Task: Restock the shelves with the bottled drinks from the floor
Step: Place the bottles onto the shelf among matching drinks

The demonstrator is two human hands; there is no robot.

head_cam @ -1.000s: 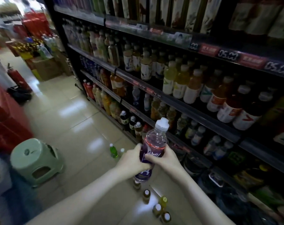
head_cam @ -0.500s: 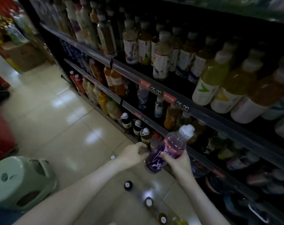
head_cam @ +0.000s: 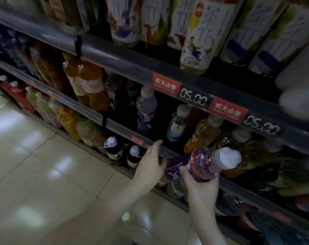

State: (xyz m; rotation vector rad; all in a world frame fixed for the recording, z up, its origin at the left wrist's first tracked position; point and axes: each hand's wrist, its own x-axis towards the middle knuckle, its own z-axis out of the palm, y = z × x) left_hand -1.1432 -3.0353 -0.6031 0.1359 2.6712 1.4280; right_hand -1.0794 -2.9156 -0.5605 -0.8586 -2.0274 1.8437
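Observation:
I hold a purple-labelled drink bottle [head_cam: 205, 164] with a white cap, tilted so the cap points right, in front of the lower shelf rail [head_cam: 169, 152]. My right hand [head_cam: 201, 188] grips it from below around its middle. My left hand [head_cam: 150, 163] is at its base end, fingers up against the shelf rail; whether it still grips the bottle is unclear. A matching purple bottle [head_cam: 145, 112] stands upright on the shelf behind, with a dark gap beside it.
Shelves [head_cam: 125, 68] full of drinks fill the right and top: orange juice bottles [head_cam: 86, 82], a teal-labelled bottle [head_cam: 177, 123], dark bottles with white caps [head_cam: 113, 147] below. Red price tags [head_cam: 166, 84] read 05.00. Shiny tiled floor [head_cam: 44, 165] lies to the left.
I have moved much closer to the shelf. The bottle has swung from upright to tilted with its cap to the right and gone up toward the shelf rail.

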